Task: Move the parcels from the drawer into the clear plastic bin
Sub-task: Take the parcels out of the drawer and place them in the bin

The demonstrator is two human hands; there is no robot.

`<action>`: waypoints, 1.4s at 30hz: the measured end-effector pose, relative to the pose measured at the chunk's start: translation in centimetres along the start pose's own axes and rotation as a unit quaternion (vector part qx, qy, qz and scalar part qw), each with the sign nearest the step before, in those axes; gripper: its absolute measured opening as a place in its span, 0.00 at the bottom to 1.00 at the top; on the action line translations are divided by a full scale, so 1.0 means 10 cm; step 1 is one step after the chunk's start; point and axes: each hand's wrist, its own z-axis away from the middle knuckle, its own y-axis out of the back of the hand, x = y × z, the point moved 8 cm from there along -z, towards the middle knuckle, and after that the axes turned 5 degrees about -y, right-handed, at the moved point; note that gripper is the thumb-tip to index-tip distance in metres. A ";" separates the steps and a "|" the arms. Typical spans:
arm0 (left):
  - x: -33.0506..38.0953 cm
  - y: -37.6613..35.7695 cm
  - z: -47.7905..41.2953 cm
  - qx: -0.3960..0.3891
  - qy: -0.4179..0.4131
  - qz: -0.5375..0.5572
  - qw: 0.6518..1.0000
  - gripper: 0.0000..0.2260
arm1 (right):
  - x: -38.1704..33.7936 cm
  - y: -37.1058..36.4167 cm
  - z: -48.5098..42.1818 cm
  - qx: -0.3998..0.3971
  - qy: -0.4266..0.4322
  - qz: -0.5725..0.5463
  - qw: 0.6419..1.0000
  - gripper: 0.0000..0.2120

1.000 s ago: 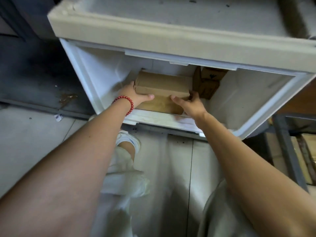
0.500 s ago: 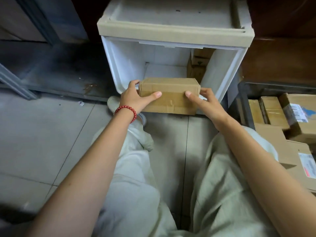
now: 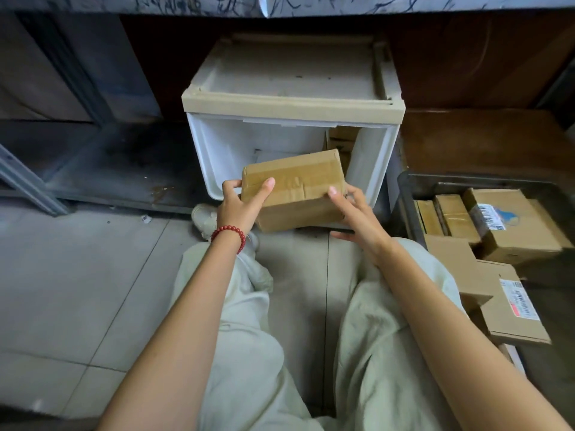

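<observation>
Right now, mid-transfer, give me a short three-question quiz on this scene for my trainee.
1. True or false: the drawer holds no parcels.
2. Look at the left hand and the right hand. Which has a grip on the held parcel? A) left only B) right only C) both
3. Fill in: the clear plastic bin stands on the person's ____ side.

Key:
1. False: a brown parcel sits at the back right of the drawer.
2. C
3. right
</observation>
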 end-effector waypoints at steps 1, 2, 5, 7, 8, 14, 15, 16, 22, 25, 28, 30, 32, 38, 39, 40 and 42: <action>0.01 -0.01 0.01 -0.003 -0.004 0.006 1.000 0.26 | 0.00 0.00 0.00 0.005 0.004 0.005 1.000 0.38; 0.02 -0.02 0.03 -0.006 -0.008 0.013 1.000 0.25 | 0.01 0.00 0.00 0.011 0.007 0.008 1.000 0.39; 0.07 -0.02 0.03 0.000 -0.016 0.037 0.999 0.22 | 0.03 0.05 -0.02 0.031 0.007 -0.002 0.999 0.42; 0.09 -0.02 0.02 0.007 -0.020 0.050 0.999 0.22 | 0.06 0.08 -0.04 0.042 0.004 -0.010 0.999 0.42; 0.10 -0.03 0.02 0.006 -0.023 0.055 0.998 0.23 | 0.07 0.09 -0.05 0.047 0.002 -0.015 0.999 0.41; 0.15 -0.10 0.05 -0.038 -0.021 0.088 0.995 0.31 | 0.11 0.16 -0.09 0.065 -0.008 -0.046 0.997 0.36; 0.16 -0.11 0.06 -0.046 -0.020 0.088 0.995 0.31 | 0.10 0.18 -0.09 0.069 -0.005 -0.042 0.997 0.34; 0.16 -0.11 0.07 -0.053 -0.020 0.086 0.995 0.32 | 0.09 0.18 -0.10 0.072 0.001 -0.038 0.997 0.32; 0.16 -0.14 0.05 -0.062 -0.042 0.052 0.996 0.38 | -0.04 0.18 -0.10 0.076 0.078 0.021 0.994 0.24; 0.13 -0.17 0.02 -0.053 -0.043 0.043 0.997 0.32 | -0.02 0.29 -0.12 0.130 0.087 0.029 0.987 0.28; 0.17 -0.31 0.04 -0.073 -0.055 0.042 0.995 0.26 | -0.02 0.34 -0.12 0.131 0.078 -0.049 0.987 0.25; 0.28 -0.41 0.05 -0.079 -0.073 0.036 0.994 0.22 | -0.08 0.42 -0.11 0.138 0.088 -0.071 0.984 0.23; 0.45 -0.51 0.05 -0.075 -0.101 0.032 0.991 0.21 | -0.13 0.58 -0.08 0.164 0.100 -0.084 0.978 0.23; 1.08 -1.22 0.15 -0.163 -0.194 0.029 0.967 0.20 | -0.13 1.41 0.32 0.250 0.096 -0.139 0.953 0.34; 1.18 -1.40 0.19 -0.185 -0.204 0.024 0.961 0.20 | -0.10 1.57 0.42 0.272 0.086 -0.135 0.949 0.36; 1.29 -1.59 0.24 -0.208 -0.213 0.021 0.955 0.19 | -0.06 1.73 0.54 0.300 0.076 -0.122 0.943 0.35; 1.46 -1.97 0.39 -0.249 -0.229 0.014 0.941 0.20 | 0.04 2.05 0.79 0.360 0.057 -0.098 0.926 0.33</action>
